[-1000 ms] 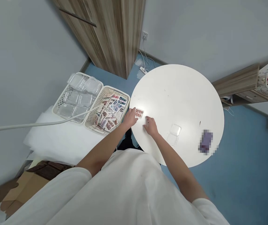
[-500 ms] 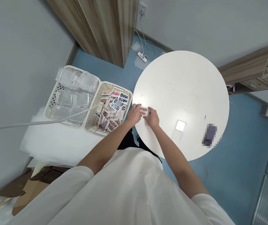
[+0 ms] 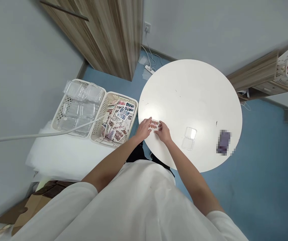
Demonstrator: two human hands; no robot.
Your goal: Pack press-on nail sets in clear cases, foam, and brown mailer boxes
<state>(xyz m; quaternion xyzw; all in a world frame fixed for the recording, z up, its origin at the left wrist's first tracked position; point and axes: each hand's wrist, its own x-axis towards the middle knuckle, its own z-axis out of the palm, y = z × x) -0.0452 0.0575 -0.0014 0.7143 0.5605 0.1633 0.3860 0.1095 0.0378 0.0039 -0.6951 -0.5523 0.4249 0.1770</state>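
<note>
A small card of reddish press-on nails is held over the near-left part of the round white table. My left hand grips its left edge, fingers closed on it. On the right edge, my right hand pinches the same card between thumb and fingers. To the right of my hands, a clear plastic case lies opened flat on the tabletop.
Left of the table stands a cream basket of nail cards, beside another basket of clear plastic boxes. A white cable crosses over both. A blurred purple object lies at the table's right. A wooden cabinet stands behind.
The whole view has shifted slightly. Both hands keep hold of the nail card, which now shows a little more fully between them.
</note>
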